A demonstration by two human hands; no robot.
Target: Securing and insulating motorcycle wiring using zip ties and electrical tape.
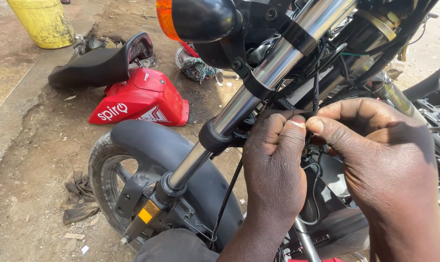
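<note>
Black wire (315, 99) pinched between both hands (305, 127)

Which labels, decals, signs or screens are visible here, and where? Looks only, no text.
Decal on the red fairing panel: lying on the dirt left of the front wheel; white lettering plus a grey-and-white emblem beside it, on glossy red.
Small white mark on the same panel's upper face, too small to make out.
No screens, signs or packages in view; both hands pinch black wiring by the fork tube.
</note>
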